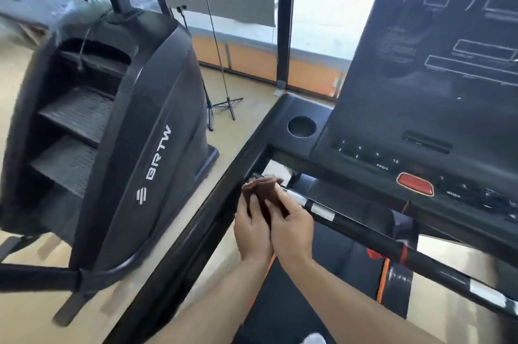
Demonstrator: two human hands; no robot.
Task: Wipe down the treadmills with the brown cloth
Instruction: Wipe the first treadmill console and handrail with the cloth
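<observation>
The brown cloth [263,192] is bunched over the left end of the treadmill's front handlebar [364,234], close to where the bar meets the left side rail [213,203]. Both hands hold the cloth together. My left hand [252,231] grips its left part, fingers curled over the fabric. My right hand [294,228] grips its right part and lies over the bar. The treadmill console [420,85] rises dark at the upper right, with a red stop button [415,184] on its lower panel.
A black stair-climber machine [112,133] stands close on the left. A thin tripod stand [221,85] rises behind it near the windows. A round cup holder [302,126] sits left of the console. The treadmill belt [294,301] runs below my arms.
</observation>
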